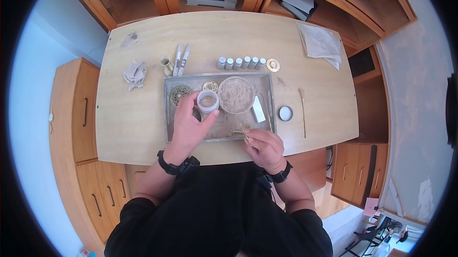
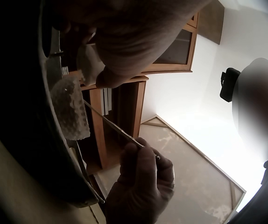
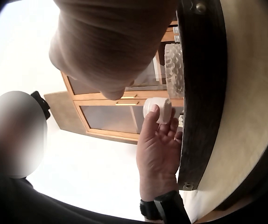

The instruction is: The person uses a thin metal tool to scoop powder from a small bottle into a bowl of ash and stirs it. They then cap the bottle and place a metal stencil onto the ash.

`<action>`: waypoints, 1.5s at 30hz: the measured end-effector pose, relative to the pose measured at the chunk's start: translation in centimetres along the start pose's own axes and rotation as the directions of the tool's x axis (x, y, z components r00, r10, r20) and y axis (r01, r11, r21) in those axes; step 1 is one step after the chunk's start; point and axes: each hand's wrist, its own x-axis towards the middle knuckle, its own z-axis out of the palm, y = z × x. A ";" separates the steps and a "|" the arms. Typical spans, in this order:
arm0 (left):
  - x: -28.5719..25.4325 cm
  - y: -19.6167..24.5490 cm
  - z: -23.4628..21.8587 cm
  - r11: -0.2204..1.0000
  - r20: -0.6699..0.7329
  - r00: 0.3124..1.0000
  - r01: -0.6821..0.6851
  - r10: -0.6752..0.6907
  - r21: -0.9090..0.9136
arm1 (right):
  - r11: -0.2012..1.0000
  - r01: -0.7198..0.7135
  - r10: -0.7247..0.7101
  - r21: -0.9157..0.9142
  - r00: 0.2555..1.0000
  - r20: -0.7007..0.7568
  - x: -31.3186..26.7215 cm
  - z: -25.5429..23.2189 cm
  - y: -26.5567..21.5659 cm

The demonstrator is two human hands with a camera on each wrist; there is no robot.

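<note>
My left hand (image 1: 188, 125) grips a small white open jar (image 1: 208, 101) with brownish powder inside, held above the tray (image 1: 167, 109); in the right wrist view the thumb and fingers of the left hand (image 3: 159, 149) lie round the jar (image 3: 157, 110). My right hand (image 1: 265, 148) pinches a thin brass-coloured tool (image 1: 245, 132) over the tray's front edge. In the left wrist view the slender tool (image 2: 110, 123) points from the right hand (image 2: 143, 182) toward a textured glass bowl (image 2: 70, 109). That round bowl (image 1: 236, 94) of powder stands in the tray.
A patterned metal disc (image 1: 181, 95) and a white block (image 1: 258, 109) lie in the tray. Behind it stand several small vials (image 1: 238, 63), a brass pot (image 1: 166, 65) and two tubes (image 1: 185, 59). At right are a round lid (image 1: 285, 113) and a brush (image 1: 303, 114).
</note>
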 end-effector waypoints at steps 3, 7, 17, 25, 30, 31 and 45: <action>0.1 0.1 0.0 1.000 0.003 1.000 -0.001 0.001 -0.001 | 0.997 -0.071 0.071 -0.006 0.997 -0.033 -0.3 0.1 -0.1; 0.1 0.3 -0.1 1.000 0.003 1.000 -0.004 0.004 -0.003 | 0.968 -0.251 0.250 0.006 0.963 -0.099 -1.1 -0.2 -0.2; 0.1 0.4 0.1 0.998 0.022 0.998 -0.057 0.058 -0.001 | 0.773 -0.308 0.528 0.554 0.797 -0.293 0.4 -0.7 -0.3; 0.3 1.2 -0.2 0.999 0.070 0.997 -0.031 0.032 -0.014 | 0.888 -0.290 0.354 0.358 0.926 -0.129 1.8 -1.0 -0.6; 0.3 1.0 0.0 0.998 0.061 0.996 -0.069 0.069 -0.013 | 0.925 -0.251 0.274 0.286 0.961 -0.044 2.6 -1.0 -0.7; 0.3 1.0 0.0 0.997 0.060 0.996 -0.070 0.070 -0.012 | 0.925 -0.251 0.276 0.285 0.960 -0.050 2.6 -1.0 -0.8; 0.1 0.6 -0.1 1.000 0.013 1.000 -0.021 0.022 -0.014 | 0.782 -0.411 0.535 0.470 0.829 -0.166 -0.3 0.0 2.1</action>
